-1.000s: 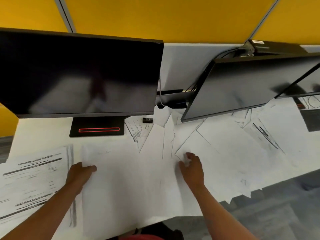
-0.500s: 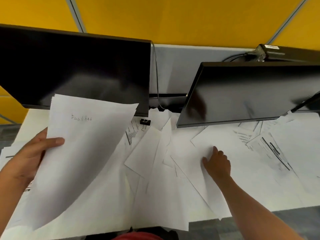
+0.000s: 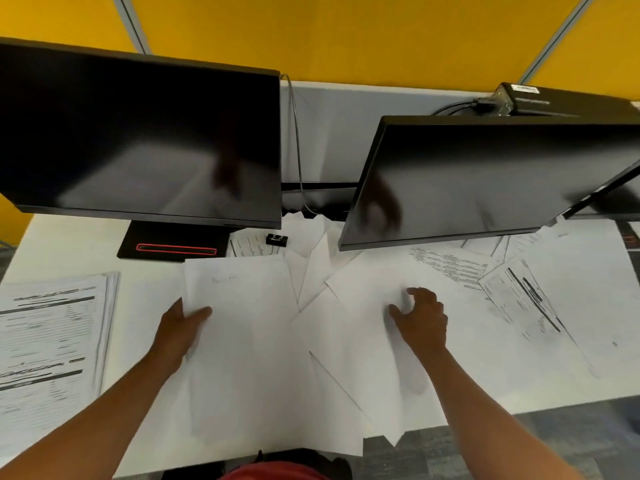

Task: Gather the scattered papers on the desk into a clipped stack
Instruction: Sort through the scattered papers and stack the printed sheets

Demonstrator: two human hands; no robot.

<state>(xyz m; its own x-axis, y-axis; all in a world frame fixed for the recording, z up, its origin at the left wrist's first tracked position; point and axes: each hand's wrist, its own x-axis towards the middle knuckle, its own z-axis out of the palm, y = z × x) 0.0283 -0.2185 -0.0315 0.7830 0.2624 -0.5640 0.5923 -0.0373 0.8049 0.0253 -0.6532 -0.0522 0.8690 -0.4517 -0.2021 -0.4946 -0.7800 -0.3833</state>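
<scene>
My left hand (image 3: 180, 329) holds the left edge of a blank sheet (image 3: 249, 341) that lies in front of me on the desk (image 3: 69, 244). My thumb lies on top of the sheet, pointing right; my other fingers are hidden, so I cannot tell whether they curl under the paper. The sheet carries a faint handwritten word near its top, too small to read.

My right hand (image 3: 422, 320) rests on the loose papers (image 3: 363, 292) to the right of that sheet. Its fingers (image 3: 415, 292) are bent and spread a little, tips down on the paper, and the thumb sticks out to the left. I cannot tell whether they pinch a sheet or only press on it.

The papers overlap in a fan from the middle of the desk out to the right, some running under the right monitor (image 3: 485, 181) and some hanging over the near edge. Printed pages (image 3: 519, 296) lie further right, their text blurred. A printed stack (image 3: 48, 341) sits well to my left, cut off by the frame edge.

A black binder clip (image 3: 277, 239) sits on the desk behind the papers, between the monitors, just beside the left monitor (image 3: 138, 140) stand (image 3: 173, 242). It is apart from both hands.
</scene>
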